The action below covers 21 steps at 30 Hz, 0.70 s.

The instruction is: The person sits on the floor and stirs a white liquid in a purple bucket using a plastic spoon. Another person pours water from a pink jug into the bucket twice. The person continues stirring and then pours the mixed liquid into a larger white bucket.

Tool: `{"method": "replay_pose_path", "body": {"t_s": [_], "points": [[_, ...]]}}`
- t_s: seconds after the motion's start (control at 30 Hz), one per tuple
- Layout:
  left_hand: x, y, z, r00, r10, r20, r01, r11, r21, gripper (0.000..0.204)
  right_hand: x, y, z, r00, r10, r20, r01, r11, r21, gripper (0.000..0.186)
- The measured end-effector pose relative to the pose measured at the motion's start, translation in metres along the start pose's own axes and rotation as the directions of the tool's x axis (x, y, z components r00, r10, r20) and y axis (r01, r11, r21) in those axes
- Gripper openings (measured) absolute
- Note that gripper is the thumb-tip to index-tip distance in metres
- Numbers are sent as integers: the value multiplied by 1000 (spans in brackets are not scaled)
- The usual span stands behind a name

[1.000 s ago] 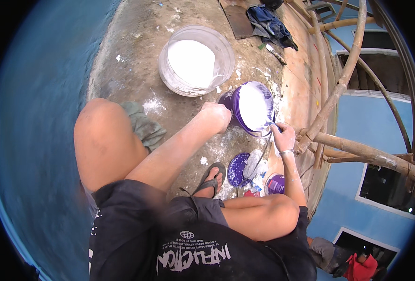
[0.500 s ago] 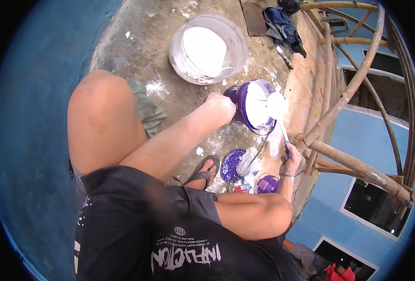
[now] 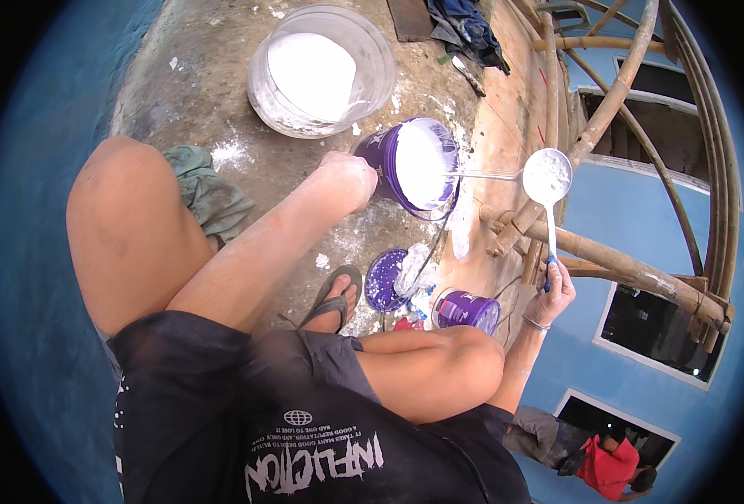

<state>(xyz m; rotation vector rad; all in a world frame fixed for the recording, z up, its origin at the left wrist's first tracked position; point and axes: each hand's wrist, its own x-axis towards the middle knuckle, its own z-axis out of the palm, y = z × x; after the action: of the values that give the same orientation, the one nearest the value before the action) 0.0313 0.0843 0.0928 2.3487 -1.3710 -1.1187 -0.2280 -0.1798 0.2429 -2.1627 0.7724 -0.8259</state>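
My right hand [image 3: 554, 290] is closed round the blue grip of a long-handled ladle [image 3: 547, 175], its round bowl coated white. Between the bowl and a purple bucket [image 3: 378, 154] runs a thin strand of white liquid [image 3: 488, 175]. Thick white paint-like liquid [image 3: 424, 162] lies in this bucket, and white smears mark its rim. Curled against the bucket's side is my left hand [image 3: 351, 181], dusted white; its fingertips are hidden.
A large clear tub [image 3: 372, 52] holding white material stands beyond the bucket. Near my sandalled foot lie a speckled purple lid [image 3: 383, 280] and a smaller purple bucket [image 3: 466, 312]. Bamboo scaffolding [image 3: 615, 270] stands at right; a person in red [image 3: 605, 467] sits farther off.
The ladle has lifted away from the bucket's mouth, drawing out the white strand. My right hand moved right with it; my left hand stays at the bucket. The whole view has shifted.
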Motion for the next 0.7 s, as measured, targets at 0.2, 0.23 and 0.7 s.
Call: {"method": "replay_pose_path", "body": {"t_s": [0.2, 0.23, 0.7], "points": [[2, -3, 6, 1000, -12, -17, 12, 1000, -1, 25, -10, 4, 19, 990, -140, 35, 144, 969, -199, 19], [3, -4, 7, 1000, -14, -14, 14, 1000, -5, 25, -13, 6, 26, 985, -164, 55, 173, 952, -254, 18], [15, -2, 13, 999, -33, 31, 32, 999, 27, 27, 36, 40, 149, 576, -273, 770, 812, 296, -502, 13]]}}
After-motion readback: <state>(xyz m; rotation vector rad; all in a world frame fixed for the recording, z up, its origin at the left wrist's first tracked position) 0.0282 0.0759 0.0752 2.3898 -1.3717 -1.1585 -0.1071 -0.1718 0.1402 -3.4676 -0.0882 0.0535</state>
